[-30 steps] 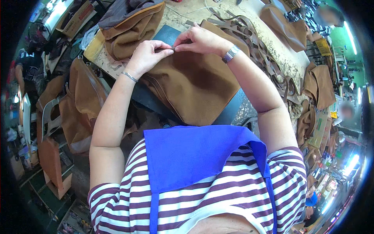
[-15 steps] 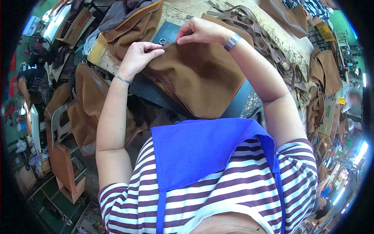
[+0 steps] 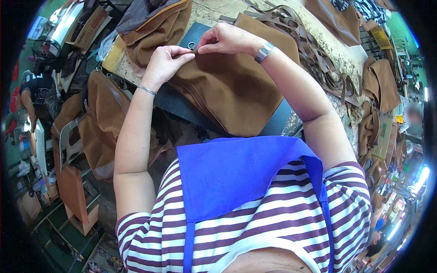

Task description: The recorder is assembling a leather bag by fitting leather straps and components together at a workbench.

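A brown suede-like bag (image 3: 232, 91) lies before me on a dark board (image 3: 277, 116). My left hand (image 3: 167, 63) is closed in a pinch at the bag's far left edge, thumb and forefinger together. Right beside it, my right hand (image 3: 223, 40) pinches the same narrow brown edge, its fingertips almost touching the left ones. Just beyond the fingertips shows a small metal ring (image 3: 191, 45). My fingers hide the exact spot they grip. A seam runs along the near left side of the bag.
Another brown bag with a dark lining (image 3: 157, 34) stands at the back left of the worktable (image 3: 227, 8). Brown straps (image 3: 314, 54) lie heaped to the right. More brown bags (image 3: 102, 118) hang at my left, and a person (image 3: 38, 91) is farther off.
My right hand has moved left and drawn close to my left hand, narrowing the gap between them. The left hand has shifted slightly up and right.
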The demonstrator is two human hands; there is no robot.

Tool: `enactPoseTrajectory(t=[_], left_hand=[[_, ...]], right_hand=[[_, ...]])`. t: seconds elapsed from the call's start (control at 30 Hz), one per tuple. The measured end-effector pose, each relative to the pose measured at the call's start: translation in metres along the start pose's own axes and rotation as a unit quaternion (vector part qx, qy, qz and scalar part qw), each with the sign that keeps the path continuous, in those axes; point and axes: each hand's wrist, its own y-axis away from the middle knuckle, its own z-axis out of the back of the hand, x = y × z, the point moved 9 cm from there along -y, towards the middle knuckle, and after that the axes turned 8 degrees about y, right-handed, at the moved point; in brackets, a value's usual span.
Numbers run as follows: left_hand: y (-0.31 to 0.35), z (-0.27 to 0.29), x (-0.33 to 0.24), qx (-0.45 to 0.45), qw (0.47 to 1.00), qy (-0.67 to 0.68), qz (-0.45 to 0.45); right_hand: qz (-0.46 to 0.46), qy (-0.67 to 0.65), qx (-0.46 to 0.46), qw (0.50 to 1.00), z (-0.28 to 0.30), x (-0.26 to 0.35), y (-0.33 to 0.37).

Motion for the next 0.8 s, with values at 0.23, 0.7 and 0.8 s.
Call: enactPoseTrajectory(t=[0.23,0.7,0.8], left_hand=[[0.003,0.000,-0.008,0.008,0.999,-0.040,-0.006],[0.019,0.022,-0.001,0.062,0.997,-0.039,0.007],[0.023,0.022,-0.001,0.053,0.998,-0.046,0.000]], right_hand=[[0.024,-0.016,-0.023,0.999,-0.005,0.011,-0.001],[-0.008,-0.023,-0.024,0.999,-0.006,0.012,0.004],[0.007,0.009,-0.045,0.999,-0.004,0.022,0.006]])
